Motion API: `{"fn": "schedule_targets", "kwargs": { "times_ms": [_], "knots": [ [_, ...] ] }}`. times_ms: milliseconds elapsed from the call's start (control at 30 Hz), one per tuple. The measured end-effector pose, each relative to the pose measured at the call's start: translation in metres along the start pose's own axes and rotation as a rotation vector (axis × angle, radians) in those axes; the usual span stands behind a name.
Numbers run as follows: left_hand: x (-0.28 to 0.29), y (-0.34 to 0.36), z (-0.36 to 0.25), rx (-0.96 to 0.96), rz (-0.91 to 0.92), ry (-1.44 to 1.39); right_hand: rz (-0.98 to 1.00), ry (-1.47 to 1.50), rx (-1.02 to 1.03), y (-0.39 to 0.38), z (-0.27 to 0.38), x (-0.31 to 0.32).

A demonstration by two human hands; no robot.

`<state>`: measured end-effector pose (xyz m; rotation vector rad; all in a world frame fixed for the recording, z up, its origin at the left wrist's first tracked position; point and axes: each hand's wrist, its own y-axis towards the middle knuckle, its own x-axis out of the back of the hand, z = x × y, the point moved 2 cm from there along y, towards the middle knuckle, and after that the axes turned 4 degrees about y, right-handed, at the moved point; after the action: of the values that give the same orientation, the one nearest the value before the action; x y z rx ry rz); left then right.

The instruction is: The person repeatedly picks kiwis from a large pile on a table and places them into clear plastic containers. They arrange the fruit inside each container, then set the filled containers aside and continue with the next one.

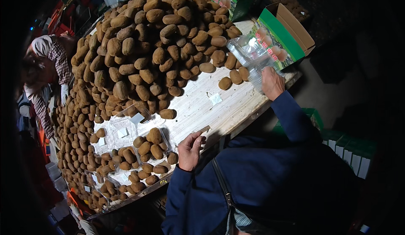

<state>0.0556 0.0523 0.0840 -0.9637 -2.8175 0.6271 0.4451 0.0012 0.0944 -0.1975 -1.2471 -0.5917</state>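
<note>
My right hand (272, 83), at the table's right end beside a green printed carton (290, 35), grips a clear plastic container (257, 66), blurred at its lower part. Loose brown kiwifruit (225, 82) lie just left of it. My left hand (190, 150) is closed at the near edge of the pale table (219, 112), with a small brownish object between or beside its fingertips, too small to name. To its left, open plastic containers (154, 148) hold kiwifruit, and others (122, 131) have white slips in them.
A large kiwifruit heap (139, 45) covers the table's far and left parts. Another green carton (231, 0) stands at the back. At left, a co-worker (52, 57) in checked sleeves and white gloves leans over; another gloved hand (75, 209) shows lower left. Green boxes (346, 150) sit below right.
</note>
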Motion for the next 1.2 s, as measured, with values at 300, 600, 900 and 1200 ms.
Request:
{"fn": "schedule_targets", "kwargs": {
  "times_ms": [300, 600, 900, 1200],
  "knots": [
    [-0.012, 0.014, 0.007, -0.03, 0.028, 0.002, -0.453, 0.044, 0.174, -0.01, 0.073, 0.082],
    [0.005, 0.038, 0.006, -0.079, -0.285, -0.203, 0.196, 0.565, 0.675, -0.107, 0.183, -0.046],
    [0.023, 0.014, 0.059, -0.102, -0.426, -0.206, 0.555, 0.554, 0.714, -0.122, 0.199, -0.093],
    [0.027, 0.005, 0.084, -0.094, -0.704, -0.267, 0.764, 0.411, 0.781, -0.129, 0.228, -0.111]
  ]
}}
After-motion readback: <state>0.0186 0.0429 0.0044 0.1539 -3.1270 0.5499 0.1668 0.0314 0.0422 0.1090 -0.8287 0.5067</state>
